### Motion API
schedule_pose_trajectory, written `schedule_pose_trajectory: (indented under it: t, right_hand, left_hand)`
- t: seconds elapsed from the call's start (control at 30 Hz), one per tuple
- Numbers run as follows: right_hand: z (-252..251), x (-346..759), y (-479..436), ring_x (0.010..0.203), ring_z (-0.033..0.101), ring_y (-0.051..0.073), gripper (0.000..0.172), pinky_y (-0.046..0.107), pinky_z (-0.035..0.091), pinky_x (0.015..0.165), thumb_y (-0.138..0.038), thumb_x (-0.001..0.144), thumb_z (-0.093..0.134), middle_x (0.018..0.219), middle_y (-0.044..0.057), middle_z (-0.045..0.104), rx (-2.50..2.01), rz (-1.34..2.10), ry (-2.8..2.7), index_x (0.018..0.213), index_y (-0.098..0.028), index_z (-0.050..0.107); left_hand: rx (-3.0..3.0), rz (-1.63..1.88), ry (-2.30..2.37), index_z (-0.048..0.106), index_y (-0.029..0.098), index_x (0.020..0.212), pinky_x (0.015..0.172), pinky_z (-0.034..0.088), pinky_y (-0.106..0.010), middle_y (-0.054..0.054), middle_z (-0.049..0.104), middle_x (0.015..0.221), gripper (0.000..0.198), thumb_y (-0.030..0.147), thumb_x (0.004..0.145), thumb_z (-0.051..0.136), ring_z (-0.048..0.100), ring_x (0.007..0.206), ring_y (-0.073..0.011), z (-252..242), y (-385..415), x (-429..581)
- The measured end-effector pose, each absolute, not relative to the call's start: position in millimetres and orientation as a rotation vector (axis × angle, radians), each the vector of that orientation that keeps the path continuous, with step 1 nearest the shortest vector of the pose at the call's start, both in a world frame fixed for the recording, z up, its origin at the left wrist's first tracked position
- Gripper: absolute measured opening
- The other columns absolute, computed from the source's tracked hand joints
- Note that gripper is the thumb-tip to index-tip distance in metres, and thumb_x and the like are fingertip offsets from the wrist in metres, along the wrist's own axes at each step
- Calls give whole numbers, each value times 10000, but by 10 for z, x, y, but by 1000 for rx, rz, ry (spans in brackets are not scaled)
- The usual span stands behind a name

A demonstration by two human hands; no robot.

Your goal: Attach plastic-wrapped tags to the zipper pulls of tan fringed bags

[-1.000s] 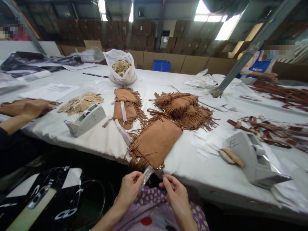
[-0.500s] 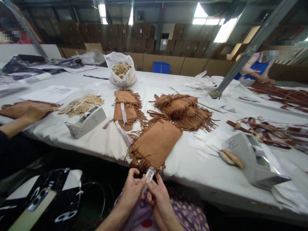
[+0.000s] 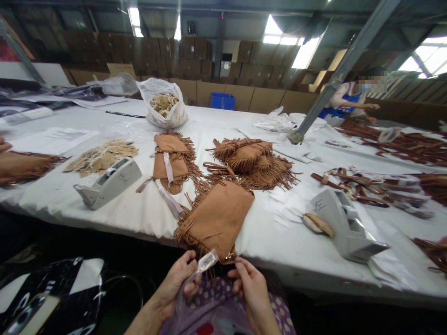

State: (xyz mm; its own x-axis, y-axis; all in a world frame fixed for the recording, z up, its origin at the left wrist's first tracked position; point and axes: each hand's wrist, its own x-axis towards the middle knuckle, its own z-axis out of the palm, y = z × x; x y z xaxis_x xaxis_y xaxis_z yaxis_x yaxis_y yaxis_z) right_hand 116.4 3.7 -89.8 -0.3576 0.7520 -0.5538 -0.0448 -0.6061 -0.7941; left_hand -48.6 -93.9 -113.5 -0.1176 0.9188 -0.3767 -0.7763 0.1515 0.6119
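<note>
My left hand (image 3: 182, 278) is closed around a strap in a clear plastic sleeve (image 3: 206, 263), with a gold-coloured metal end showing through the film. Just to its right, my right hand (image 3: 252, 286) pinches the lower corner of a brown fringed pouch (image 3: 220, 215), beside a small metal clasp (image 3: 228, 256). The pouch lies tilted at the table's front edge, its fringe spreading to the left. Part of the plastic sleeve hangs below my left hand over my lap.
Two tape dispensers (image 3: 109, 182) (image 3: 349, 228) flank the pouch. Fringed pouches (image 3: 171, 160) (image 3: 251, 160), tags (image 3: 101, 156), a bag of tags (image 3: 164, 109) and brown straps (image 3: 363, 186) lie on the white table (image 3: 139, 211). A co-worker (image 3: 345, 100) is at the far right.
My hands have moved apart. The left keeps the sleeved strap, while the right has let go of it and taken the pouch's corner. The view has shifted slightly right.
</note>
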Motion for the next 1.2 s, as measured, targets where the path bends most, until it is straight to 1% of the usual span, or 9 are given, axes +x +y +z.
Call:
schedule_pose_trajectory:
  t: [0.13, 0.37, 0.5, 0.63, 0.8, 0.9, 0.97, 1.07, 1.2]
  right_hand:
    - [-884, 1088, 161, 437, 564, 76, 422, 140, 370, 366, -493, 644, 771, 679, 54, 696, -1308, 2159, -629, 821, -133, 638]
    - [-844, 954, 212, 441, 498, 35, 316, 111, 360, 384, -218, 527, 866, 585, -37, 631, -1134, 2105, -386, 713, -146, 621]
    - [-856, 1090, 158, 524, 551, 69, 314, 136, 415, 451, -305, 576, 847, 669, 16, 681, -1094, 1959, -596, 759, -146, 648]
    - [-841, 1245, 135, 539, 568, 109, 341, 181, 420, 454, -431, 637, 788, 680, 38, 683, -1140, 1746, -879, 778, -144, 667]
    - [-879, 1385, -66, 577, 594, 156, 245, 233, 469, 533, -416, 721, 716, 640, 33, 672, -1176, 1316, -1407, 756, -174, 705]
    - [-1070, 1390, -251, 633, 631, 186, 202, 278, 500, 595, -405, 798, 629, 711, 54, 710, -955, 1063, -1744, 755, -234, 728]
    - [-1223, 1397, -316, 660, 655, 215, 180, 322, 516, 628, -401, 816, 602, 743, 61, 728, -789, 982, -1941, 780, -284, 735]
    - [-1309, 1488, -265, 710, 673, 240, 153, 359, 523, 681, -383, 815, 604, 795, 58, 738, -691, 1011, -2124, 880, -331, 733]
    - [-1058, 1781, 143, 867, 654, 266, 241, 394, 493, 822, -389, 813, 606, 934, 80, 728, -1017, 871, -1910, 1002, -287, 716]
  left_hand:
    - [274, 1439, 853, 334, 233, 984, 349, 169, -118, 62, 582, 531, 449, 388, 778, 701, 307, 284, -6, -1063, -944, -529]
    - [322, 1423, 953, 329, 239, 964, 371, 212, -122, 75, 576, 537, 468, 425, 759, 707, 322, 298, -9, -989, -982, -604]
    - [479, 1337, 1213, 389, 231, 958, 403, 285, -151, 45, 594, 576, 404, 496, 781, 637, 423, 369, -61, -964, -1020, -671]
    - [803, 1317, 1766, 577, 200, 873, 565, 436, -228, -42, 660, 783, 384, 536, 715, 676, 606, 701, -184, -799, -1052, -674]
    - [436, 1116, 1277, 641, 128, 825, 460, 384, -209, -66, 661, 608, 563, 673, 777, 508, 580, 481, -141, -733, -963, -276]
    - [98, 1151, 954, 656, 125, 958, 558, 452, -216, -81, 703, 720, 529, 581, 694, 698, 653, 620, -165, -873, -822, 51]
    - [-35, 1250, 851, 673, 127, 919, 611, 477, -226, -55, 693, 720, 450, 453, 637, 804, 657, 666, -168, -983, -717, 180]
    - [-62, 1356, 883, 673, 116, 793, 557, 470, -215, 2, 613, 589, 369, 370, 591, 851, 616, 574, -138, -1088, -586, 160]
    - [164, 1475, 1111, 660, 130, 831, 456, 404, -174, 57, 536, 538, 422, 475, 631, 795, 479, 425, -60, -1060, -489, -168]
